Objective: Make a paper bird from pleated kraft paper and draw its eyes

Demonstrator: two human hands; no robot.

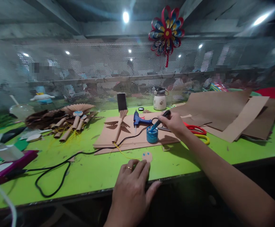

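Note:
My right hand is closed around a black-and-blue pen-shaped tool. The tool slants down to the left, its lower end inside a small jar of blue paint. My left hand lies palm down at the table's front edge, thumb spread apart. Its fingertips touch or nearly touch the lower rim of a small brown paper disc bearing two blue dots. Behind the jar lies a blue glue gun on stacked brown cardboard. Left of it rests a rolled-paper figure with pleated wings and yellow string.
A black cord loops across the green table. Red-handled scissors lie beside my right forearm, near large brown paper sheets. Several finished paper figures are piled at left. A white flask stands at the back.

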